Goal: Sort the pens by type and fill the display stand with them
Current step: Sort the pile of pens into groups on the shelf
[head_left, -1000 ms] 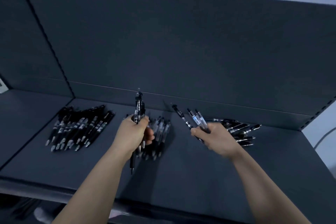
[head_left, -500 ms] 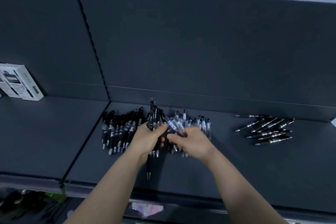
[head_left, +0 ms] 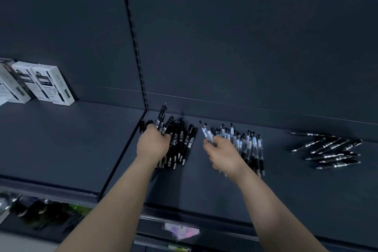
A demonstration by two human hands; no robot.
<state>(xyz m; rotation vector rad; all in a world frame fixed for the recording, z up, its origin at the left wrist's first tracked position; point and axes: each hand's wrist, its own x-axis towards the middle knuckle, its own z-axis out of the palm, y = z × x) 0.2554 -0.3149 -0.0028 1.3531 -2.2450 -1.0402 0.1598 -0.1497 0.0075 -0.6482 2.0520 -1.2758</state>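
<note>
Three groups of pens lie on the dark shelf [head_left: 204, 194]. A pile of black pens [head_left: 182, 139] sits at the left end of this bay, and my left hand [head_left: 152, 145] over it grips a few black pens [head_left: 161, 117] whose tops stick up past my fingers. In the middle lies a row of clear-barrelled pens [head_left: 247, 143]. My right hand [head_left: 223, 153] at its left side pinches two clear pens [head_left: 205, 131]. Further right is a loose heap of black and silver pens [head_left: 331, 151].
White pen boxes [head_left: 51, 86] stand against the back panel on the neighbouring shelf to the left. A slotted upright [head_left: 135, 47] divides the two bays. Below the shelf's front edge are a label strip [head_left: 180, 231] and dim items on a lower level.
The view has swung left. My hands, together over the middle pens half a second ago, have parted: the left over the black pile, the right at the clear row.
</note>
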